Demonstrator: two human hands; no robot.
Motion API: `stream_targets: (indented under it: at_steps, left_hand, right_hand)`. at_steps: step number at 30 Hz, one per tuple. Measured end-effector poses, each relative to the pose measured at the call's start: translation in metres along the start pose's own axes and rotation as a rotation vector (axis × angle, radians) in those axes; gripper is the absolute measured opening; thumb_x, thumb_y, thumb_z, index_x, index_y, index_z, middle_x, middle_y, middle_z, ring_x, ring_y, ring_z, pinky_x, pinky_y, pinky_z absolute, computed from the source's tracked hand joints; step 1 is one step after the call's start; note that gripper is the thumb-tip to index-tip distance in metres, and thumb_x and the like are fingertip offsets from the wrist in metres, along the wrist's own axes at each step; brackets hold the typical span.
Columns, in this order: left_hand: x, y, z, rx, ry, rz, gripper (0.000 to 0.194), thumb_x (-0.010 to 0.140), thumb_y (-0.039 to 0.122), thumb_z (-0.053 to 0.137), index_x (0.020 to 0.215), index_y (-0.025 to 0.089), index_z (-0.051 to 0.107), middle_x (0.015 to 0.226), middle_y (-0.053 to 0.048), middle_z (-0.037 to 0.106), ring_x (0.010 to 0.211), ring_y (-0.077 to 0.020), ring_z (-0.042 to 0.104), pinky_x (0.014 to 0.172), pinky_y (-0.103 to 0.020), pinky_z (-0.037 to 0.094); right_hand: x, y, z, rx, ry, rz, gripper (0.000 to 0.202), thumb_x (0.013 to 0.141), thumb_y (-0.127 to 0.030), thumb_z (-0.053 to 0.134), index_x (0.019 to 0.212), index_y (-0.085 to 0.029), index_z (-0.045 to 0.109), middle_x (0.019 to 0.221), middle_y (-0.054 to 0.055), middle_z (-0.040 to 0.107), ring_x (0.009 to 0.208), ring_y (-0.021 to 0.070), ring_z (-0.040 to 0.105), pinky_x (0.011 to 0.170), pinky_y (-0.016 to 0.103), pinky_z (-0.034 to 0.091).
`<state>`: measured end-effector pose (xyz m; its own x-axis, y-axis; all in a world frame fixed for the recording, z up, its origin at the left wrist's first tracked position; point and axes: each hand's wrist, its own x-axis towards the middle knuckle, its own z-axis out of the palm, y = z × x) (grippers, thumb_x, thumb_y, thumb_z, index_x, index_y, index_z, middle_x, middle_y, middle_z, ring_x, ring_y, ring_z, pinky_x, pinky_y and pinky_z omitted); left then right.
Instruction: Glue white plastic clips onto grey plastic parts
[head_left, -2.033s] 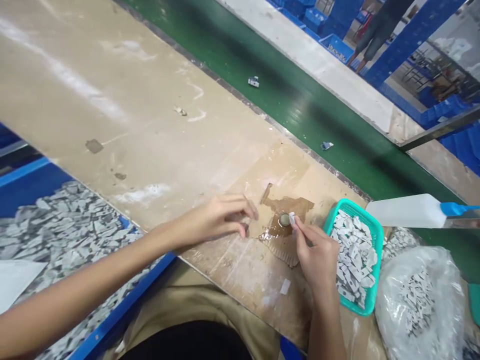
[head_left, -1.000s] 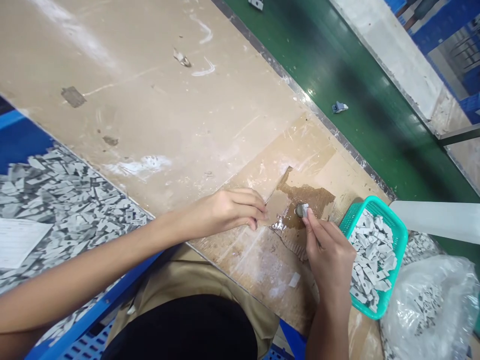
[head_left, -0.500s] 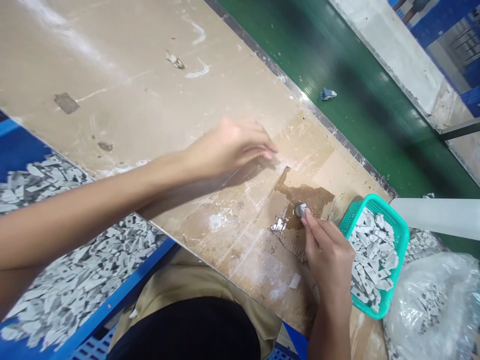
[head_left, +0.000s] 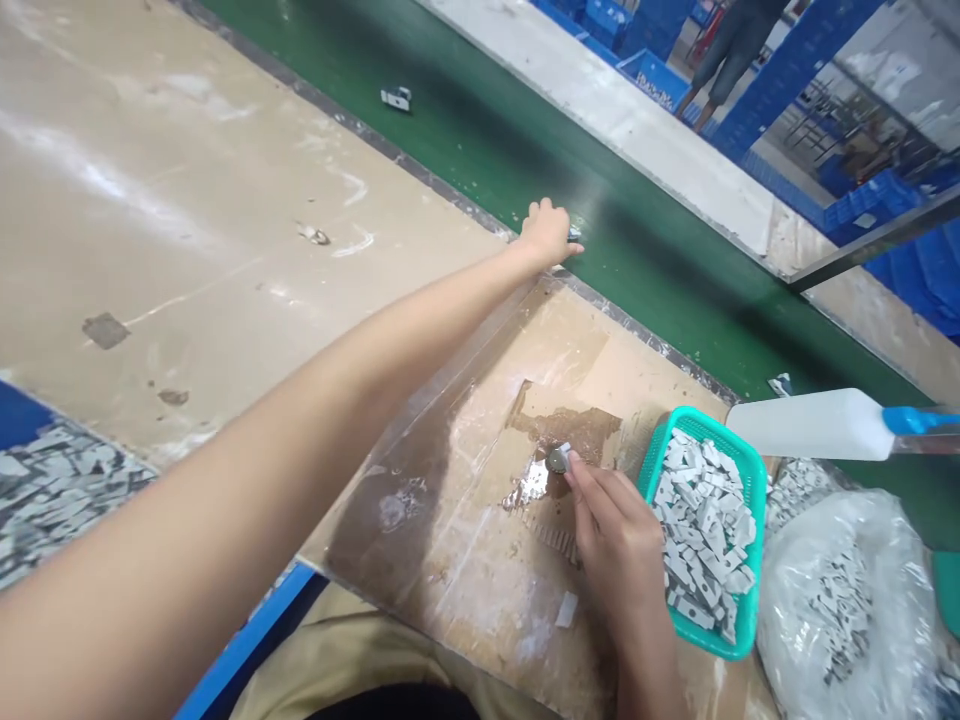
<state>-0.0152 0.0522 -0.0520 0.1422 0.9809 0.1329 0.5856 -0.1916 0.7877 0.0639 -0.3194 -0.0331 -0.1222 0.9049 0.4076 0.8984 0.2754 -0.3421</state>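
Observation:
My right hand (head_left: 619, 540) pinches a small grey-white part (head_left: 564, 453) with a round, dull greenish end (head_left: 556, 461). It is held at a wet brown patch (head_left: 581, 425) on the worktable. My left arm is stretched forward, and my left hand (head_left: 549, 232) is over the green belt's near edge. Its fingers curl around a small white-and-dark plastic part (head_left: 574, 234), which peeks out beside the thumb; the fingers' undersides are hidden. Beside my right hand stands a green plastic basket (head_left: 759, 540) filled with pale grey parts (head_left: 705, 530).
The green belt (head_left: 480, 150) runs beyond the worktable (head_left: 187, 330), carrying another part (head_left: 396, 98) farther left. A white bottle (head_left: 814, 425) lies behind the basket, near a clear plastic bag (head_left: 885, 570) of parts. A blue bin of grey parts (head_left: 60, 490) is at lower left; a person (head_left: 731, 55) stands far off.
My left hand has moved from above the worktable forward to the green belt and a part there. My right hand still holds its part at the wet patch. The view has shifted.

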Motion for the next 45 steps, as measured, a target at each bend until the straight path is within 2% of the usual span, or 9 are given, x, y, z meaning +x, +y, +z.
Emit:
stream_targets:
  at_steps: [4,9,15,19,22,24,28,35,45]
  left_hand:
    - [0.002,-0.003,-0.001,-0.093,0.038,-0.043,0.026,0.069,0.009,0.074,0.093,0.006,0.066,0.117,-0.017,0.059,0.125,-0.0303,0.041,0.11,-0.038,0.027]
    - [-0.017,-0.01,-0.03,-0.323,0.051,-0.046,0.031,0.076,0.007,0.069,0.107,0.008,0.064,0.105,-0.012,0.065,0.103,-0.0225,0.06,0.099,-0.037,0.045]
    - [-0.102,-0.007,-0.073,-0.988,-0.278,-0.278,0.021,0.084,0.0,0.058,0.101,0.007,0.068,0.1,-0.012,0.068,0.091,-0.0143,0.066,0.098,-0.031,0.05]
    - [-0.166,-0.01,-0.084,-1.047,-0.384,-0.361,0.025,0.079,0.003,0.068,0.103,0.013,0.067,0.102,-0.009,0.067,0.087,-0.0133,0.067,0.094,-0.033,0.053]
    - [-0.2,-0.01,-0.081,-1.082,-0.416,-0.397,0.044,0.065,0.0,0.077,0.103,0.015,0.061,0.097,-0.006,0.066,0.081,-0.0137,0.067,0.086,-0.033,0.057]
    - [-0.218,-0.008,-0.076,-1.095,-0.527,-0.406,0.043,0.061,0.002,0.081,0.097,0.013,0.061,0.09,-0.005,0.068,0.079,-0.0136,0.067,0.083,-0.032,0.057]
    - [-0.245,0.002,-0.068,-0.983,-0.767,-0.236,0.037,0.06,0.013,0.086,0.091,0.012,0.067,0.088,-0.006,0.072,0.083,-0.0157,0.069,0.086,-0.032,0.056]
    - [-0.269,0.012,-0.067,-0.952,-0.764,0.041,0.049,0.074,0.015,0.078,0.115,0.017,0.051,0.093,-0.005,0.072,0.085,-0.0158,0.07,0.076,-0.027,0.054]
    - [-0.269,0.016,-0.073,-0.882,-0.789,0.075,0.041,0.078,0.02,0.076,0.102,0.019,0.043,0.092,-0.004,0.073,0.09,-0.0191,0.071,0.078,-0.028,0.052]
  right_hand:
    - [-0.004,0.003,0.003,0.021,-0.037,0.018,0.034,0.096,-0.007,0.048,0.123,-0.016,0.066,0.099,0.009,0.074,0.087,0.0183,0.068,0.082,0.032,0.059]
    - [-0.006,0.005,0.005,0.021,-0.043,0.022,0.035,0.096,-0.006,0.045,0.123,-0.016,0.065,0.098,0.009,0.073,0.086,0.0186,0.067,0.081,0.034,0.058]
    - [0.001,0.004,-0.001,0.124,0.018,0.044,0.031,0.094,-0.008,0.05,0.115,-0.019,0.07,0.097,0.007,0.075,0.083,0.0172,0.069,0.081,0.032,0.058]
    - [0.005,0.003,-0.006,0.239,0.058,0.134,0.025,0.093,-0.013,0.056,0.11,-0.021,0.074,0.095,0.007,0.076,0.083,0.0173,0.071,0.078,0.03,0.059]
    - [0.007,0.002,-0.012,0.321,0.099,0.242,0.023,0.093,-0.017,0.059,0.108,-0.021,0.075,0.097,0.006,0.076,0.085,0.0174,0.072,0.078,0.03,0.059]
    - [0.007,0.002,-0.016,0.358,0.132,0.3,0.021,0.093,-0.019,0.06,0.108,-0.022,0.075,0.096,0.006,0.076,0.084,0.0174,0.071,0.077,0.03,0.058]
    - [0.005,0.004,-0.023,0.366,0.243,0.321,0.02,0.092,-0.021,0.061,0.106,-0.024,0.075,0.091,0.005,0.075,0.077,0.0174,0.068,0.07,0.031,0.057]
    - [0.004,0.001,-0.024,0.389,0.281,0.116,0.036,0.09,-0.007,0.06,0.113,-0.03,0.073,0.091,0.004,0.073,0.079,0.0167,0.068,0.07,0.032,0.055]
    - [0.006,0.001,-0.023,0.426,0.195,0.052,0.051,0.088,0.003,0.057,0.121,-0.034,0.068,0.096,0.003,0.07,0.083,0.016,0.066,0.071,0.032,0.054]
